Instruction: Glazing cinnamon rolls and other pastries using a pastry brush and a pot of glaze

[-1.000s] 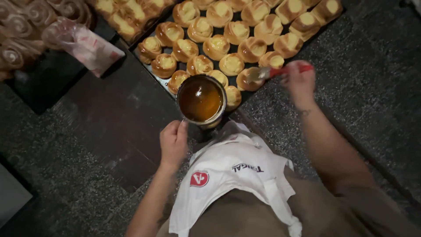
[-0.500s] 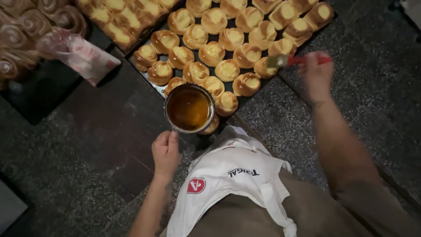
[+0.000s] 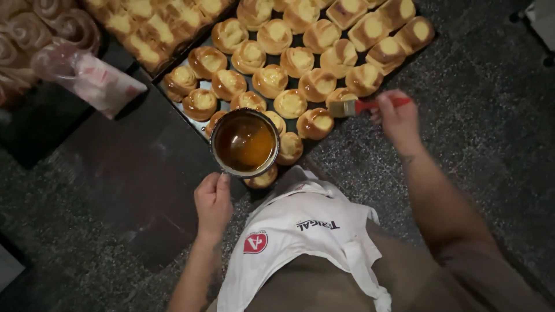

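— What's nearest, low in the frame?
— The left hand [image 3: 213,202] grips the pot of amber glaze [image 3: 244,143] by its near side; likely heavy, sloshy.
— Farther up?
— The right hand [image 3: 398,118] clasps the brush [image 3: 370,106] by its red handle, soft bristles on a fragile bun [image 3: 341,96], centre right.

Right hand [image 3: 398,118] with the red-handled brush [image 3: 370,106]: a second ago its bristles lie on a bun at the tray's near edge, beside the pot; now they rest on a bun [image 3: 341,97] one row further in, near the tray's right corner, handle pointing right. The hand sits further from the pot of amber glaze [image 3: 244,143] than before. The whole scene sits slightly shifted in the head view.
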